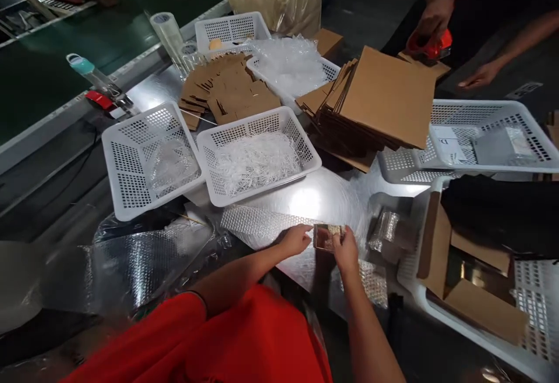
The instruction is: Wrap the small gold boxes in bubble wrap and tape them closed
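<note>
My right hand [346, 249] grips the right side of a small, flat, shiny rectangular box [324, 238] with brownish and gold tones; what is inside I cannot make out. Close to the box's left edge, my left hand [297, 240] has its fingers curled in a pinch, and whether anything thin is between them is not visible. Beneath and behind the hands a sheet of bubble wrap [262, 224] lies across the shiny table [301, 194]. To the right of my right hand are a wrapped clear bundle [388, 233] and another piece of bubble wrap [374, 284].
White baskets hold shredded filler [257, 162] and clear plastic [172, 165]. Flattened cardboard [388, 95] is stacked behind. At right, an open carton [437, 249] sits in a basket. Across the table, another person's hand [437, 19] holds a red tape dispenser [430, 45].
</note>
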A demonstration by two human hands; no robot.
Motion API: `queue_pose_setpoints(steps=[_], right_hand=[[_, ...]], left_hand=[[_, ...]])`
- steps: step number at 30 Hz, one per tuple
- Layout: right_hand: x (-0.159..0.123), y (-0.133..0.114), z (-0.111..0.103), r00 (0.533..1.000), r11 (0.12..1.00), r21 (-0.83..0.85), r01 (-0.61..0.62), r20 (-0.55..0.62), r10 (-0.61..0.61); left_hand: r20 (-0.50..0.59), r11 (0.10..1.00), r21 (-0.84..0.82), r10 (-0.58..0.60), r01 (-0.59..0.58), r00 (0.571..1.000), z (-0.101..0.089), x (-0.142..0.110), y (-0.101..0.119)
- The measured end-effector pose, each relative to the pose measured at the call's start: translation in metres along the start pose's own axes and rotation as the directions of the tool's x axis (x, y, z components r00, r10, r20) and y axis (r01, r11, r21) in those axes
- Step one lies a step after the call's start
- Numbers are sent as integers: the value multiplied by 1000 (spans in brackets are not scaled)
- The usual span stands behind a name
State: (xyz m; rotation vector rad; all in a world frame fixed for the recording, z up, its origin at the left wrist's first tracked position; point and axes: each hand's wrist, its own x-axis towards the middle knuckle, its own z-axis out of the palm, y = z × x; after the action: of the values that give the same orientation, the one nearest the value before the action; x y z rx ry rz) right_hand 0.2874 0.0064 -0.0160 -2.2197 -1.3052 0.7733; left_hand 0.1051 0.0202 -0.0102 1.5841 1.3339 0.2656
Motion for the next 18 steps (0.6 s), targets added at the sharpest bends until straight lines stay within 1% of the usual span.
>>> queue_pose_setpoints(steps=[2, 4, 6, 9, 12, 14, 18], right_hand=[[-6, -1, 1, 999, 999, 32, -3, -40, 5], [-11, -2, -1, 999, 998, 65, -16, -49, 19], [-15, -3, -5, 999, 995, 101, -24, -34, 27], [-15, -1, -11, 1000, 990, 140, -17, 6, 16], [-12, 2, -15, 999, 990, 139, -4, 41, -2], [-9, 5, -15, 999, 992, 128, 24, 34, -29], [-5, 5, -10, 992, 986, 111, 125, -31, -123]], left_hand=[[-14, 993, -117, -31, 29, 999, 13, 11, 6], [9, 984, -178, -23, 24, 1000, 21, 18, 10], [-13, 978, -207, -30, 27, 999, 27, 22, 12], [-102, 963, -257, -110, 80, 989, 33, 26, 11], [-93, 934, -328, -181, 142, 979, 38, 29, 10], [-96, 919, -360, -205, 158, 974, 41, 30, 8], [-98, 906, -387, -224, 170, 970, 45, 31, 5]])
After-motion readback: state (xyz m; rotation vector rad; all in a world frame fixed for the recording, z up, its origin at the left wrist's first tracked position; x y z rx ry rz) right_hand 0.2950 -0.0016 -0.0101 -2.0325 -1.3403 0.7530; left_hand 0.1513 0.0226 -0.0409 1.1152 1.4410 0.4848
